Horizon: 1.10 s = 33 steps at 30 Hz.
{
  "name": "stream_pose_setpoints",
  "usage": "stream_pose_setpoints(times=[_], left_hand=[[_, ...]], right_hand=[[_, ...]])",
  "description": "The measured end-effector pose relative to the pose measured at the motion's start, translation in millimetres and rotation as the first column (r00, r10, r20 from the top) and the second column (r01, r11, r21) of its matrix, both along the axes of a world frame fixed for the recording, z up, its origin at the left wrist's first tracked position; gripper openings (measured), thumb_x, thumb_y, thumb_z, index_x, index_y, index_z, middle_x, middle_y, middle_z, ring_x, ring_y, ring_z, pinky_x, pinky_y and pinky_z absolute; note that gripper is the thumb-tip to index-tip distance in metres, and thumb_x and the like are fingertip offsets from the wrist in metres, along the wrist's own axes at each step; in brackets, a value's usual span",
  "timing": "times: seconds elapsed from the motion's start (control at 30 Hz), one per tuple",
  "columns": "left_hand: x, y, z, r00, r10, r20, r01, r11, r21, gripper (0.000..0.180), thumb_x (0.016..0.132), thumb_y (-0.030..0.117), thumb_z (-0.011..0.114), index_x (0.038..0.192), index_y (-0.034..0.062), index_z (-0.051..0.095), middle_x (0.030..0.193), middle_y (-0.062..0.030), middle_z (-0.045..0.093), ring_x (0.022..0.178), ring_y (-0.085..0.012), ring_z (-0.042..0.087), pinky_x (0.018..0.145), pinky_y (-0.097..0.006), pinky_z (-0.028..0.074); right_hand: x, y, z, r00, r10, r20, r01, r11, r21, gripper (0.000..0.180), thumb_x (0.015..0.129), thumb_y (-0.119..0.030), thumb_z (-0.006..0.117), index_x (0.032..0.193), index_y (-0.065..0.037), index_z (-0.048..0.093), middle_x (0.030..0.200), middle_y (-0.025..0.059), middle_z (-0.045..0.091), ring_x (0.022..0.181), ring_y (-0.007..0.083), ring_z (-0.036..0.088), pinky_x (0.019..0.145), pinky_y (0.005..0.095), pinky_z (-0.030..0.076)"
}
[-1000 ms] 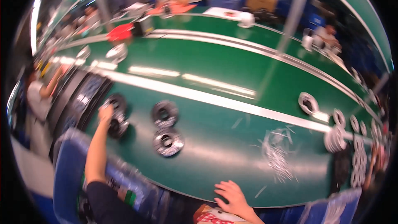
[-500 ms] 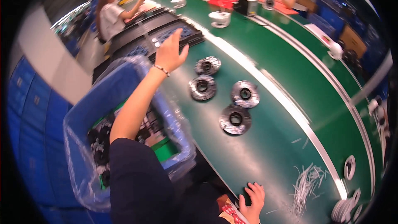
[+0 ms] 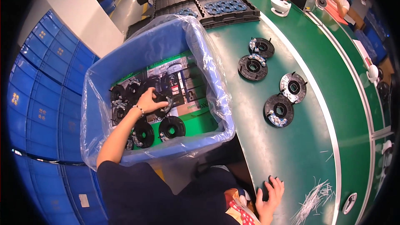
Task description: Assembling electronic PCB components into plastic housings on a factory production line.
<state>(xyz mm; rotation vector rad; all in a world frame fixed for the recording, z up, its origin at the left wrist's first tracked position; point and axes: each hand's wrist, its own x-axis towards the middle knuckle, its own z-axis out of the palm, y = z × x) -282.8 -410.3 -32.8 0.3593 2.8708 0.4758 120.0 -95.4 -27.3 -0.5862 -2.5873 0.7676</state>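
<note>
The long green conveyor table (image 3: 291, 150) is carrying four round black plastic discs (image 3: 279, 110) at about one o'clock from the person. At ten o'clock, the blue plastic crate lined with a clear bag (image 3: 166, 41) is holding more of the same black discs (image 3: 171, 127). The left hand (image 3: 151, 100), which half a second ago was raised flat over the table's trays, is now reaching down into that crate, fingers closing around one disc (image 3: 162, 100) there, so another piece is seemingly being fetched. The right hand (image 3: 270, 196) is resting spread on the table edge at five o'clock, holding nothing, beside thin white plastic strips (image 3: 314, 200).
</note>
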Motion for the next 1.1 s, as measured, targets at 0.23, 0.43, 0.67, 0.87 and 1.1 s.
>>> stream_pose_setpoints(times=[0.23,0.43,0.67,0.87,1.1], left_hand=[[1.7,12.6,-38.0,0.848,0.437,0.301,-0.490,0.862,0.127,0.090,0.052,0.056,0.069,0.102,-0.0131,0.042,0.082,-0.0170,0.056,0.060,-0.0170,0.058,0.051,-0.025,0.047],[53.9,25.0,-65.2,0.945,0.302,0.122,-0.317,0.940,0.129,0.047,0.064,0.044,0.063,0.071,-0.0019,0.057,0.069,-0.0146,0.059,0.068,-0.0260,0.058,0.064,-0.034,0.043],[9.5,23.2,-80.0,0.977,0.169,-0.133,-0.092,0.889,0.449,0.033,0.074,0.028,0.057,0.067,-0.0010,0.044,0.061,-0.0157,0.049,0.058,-0.0235,0.048,0.055,-0.036,0.037],[-52.2,7.0,25.1,0.950,0.116,-0.290,0.086,0.796,0.600,0.017,0.081,0.014,0.047,0.068,0.0032,0.043,0.065,0.0016,0.040,0.063,-0.0081,0.035,0.057,-0.024,0.032],[8.0,117.2,147.6,0.997,-0.069,-0.032,0.056,0.390,0.919,0.014,0.084,0.023,0.047,0.089,0.0102,0.049,0.054,0.0070,0.040,0.040,-0.0011,0.034,0.036,-0.016,0.023]], right_hand=[[0.5,-1.9,-0.2,0.998,-0.059,-0.013,0.059,0.998,0.023,0.026,0.058,-0.006,0.061,0.084,-0.004,0.055,0.102,0.0111,0.053,0.101,0.0322,0.044,0.091,0.0480,0.027],[-0.4,0.2,0.2,0.997,-0.066,-0.032,0.066,0.998,0.015,0.026,0.058,-0.008,0.063,0.084,-0.005,0.056,0.100,0.0093,0.054,0.100,0.0300,0.046,0.090,0.0480,0.029],[2.6,-1.9,-1.4,0.996,-0.077,-0.043,0.077,0.997,-0.010,0.026,0.058,-0.009,0.064,0.084,-0.005,0.057,0.102,0.0084,0.054,0.100,0.0285,0.046,0.089,0.0479,0.030],[5.4,6.7,2.6,0.996,-0.077,-0.041,0.075,0.996,-0.053,0.026,0.059,-0.010,0.065,0.084,-0.006,0.057,0.102,0.0078,0.054,0.100,0.0275,0.046,0.089,0.0475,0.032],[2.7,11.6,5.2,0.997,-0.037,-0.061,0.032,0.996,-0.080,0.025,0.063,-0.012,0.064,0.085,-0.005,0.057,0.104,0.0074,0.053,0.102,0.0258,0.046,0.089,0.0456,0.033]])
